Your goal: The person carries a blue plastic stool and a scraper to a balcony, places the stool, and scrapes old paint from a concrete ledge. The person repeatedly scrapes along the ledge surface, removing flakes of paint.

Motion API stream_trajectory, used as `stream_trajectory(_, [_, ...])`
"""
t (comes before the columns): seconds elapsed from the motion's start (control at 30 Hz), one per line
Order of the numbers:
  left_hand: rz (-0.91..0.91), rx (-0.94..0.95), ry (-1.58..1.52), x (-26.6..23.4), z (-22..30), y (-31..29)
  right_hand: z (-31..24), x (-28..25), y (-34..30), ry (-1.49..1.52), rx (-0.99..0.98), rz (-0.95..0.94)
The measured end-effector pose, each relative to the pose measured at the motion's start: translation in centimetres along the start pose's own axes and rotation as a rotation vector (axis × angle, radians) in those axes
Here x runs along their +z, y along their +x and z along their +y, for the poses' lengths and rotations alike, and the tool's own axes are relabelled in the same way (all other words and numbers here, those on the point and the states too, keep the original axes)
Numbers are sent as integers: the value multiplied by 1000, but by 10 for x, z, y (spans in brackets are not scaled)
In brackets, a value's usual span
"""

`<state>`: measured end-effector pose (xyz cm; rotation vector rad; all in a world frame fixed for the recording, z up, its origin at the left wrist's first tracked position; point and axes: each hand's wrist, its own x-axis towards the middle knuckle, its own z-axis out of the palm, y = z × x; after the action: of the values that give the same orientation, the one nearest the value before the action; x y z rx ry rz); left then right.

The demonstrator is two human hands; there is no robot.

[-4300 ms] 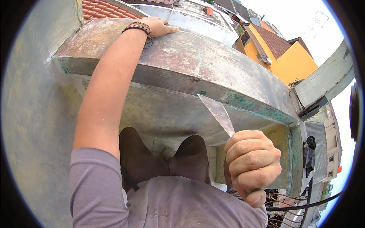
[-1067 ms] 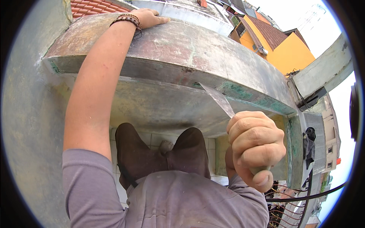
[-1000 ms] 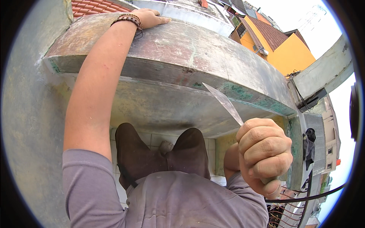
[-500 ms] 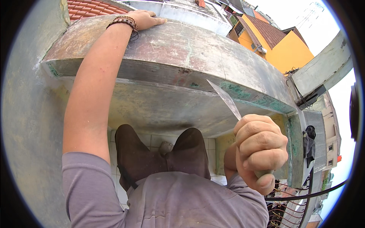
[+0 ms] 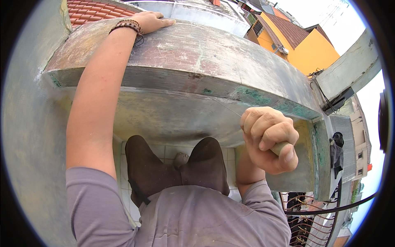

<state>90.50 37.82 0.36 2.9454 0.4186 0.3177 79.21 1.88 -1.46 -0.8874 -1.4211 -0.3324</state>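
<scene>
My left hand rests on top of a weathered concrete parapet, its fingers stretched along the far edge. Dark braided bracelets circle that wrist. In front of the parapet's inner face, my right hand is raised in a closed fist around a scraper. Part of its rounded handle shows between the fingers and thumb. The thin blade, turned nearly edge-on, appears as a fine line pointing up and left toward the wall. It looks apart from the surface, though contact is hard to judge.
Green patches mark the parapet's lower edge. A plastered wall rises at left. Cables and a dark box hang near the pillar at right, above a black cloth. A metal railing stands lower right. Rooftops lie beyond.
My right hand has moved up and slightly left and rotated, so the scraper's blade now shows edge-on and more handle is visible. My left hand stays on the parapet.
</scene>
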Motion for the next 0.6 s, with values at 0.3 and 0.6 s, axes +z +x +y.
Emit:
stream_trajectory(0.3, [-7, -6, 33, -2, 1, 0, 9, 0, -10, -57, 71, 66])
stream_trajectory(0.6, [56, 26, -43, 9, -7, 8, 12, -2, -14, 59, 111, 141])
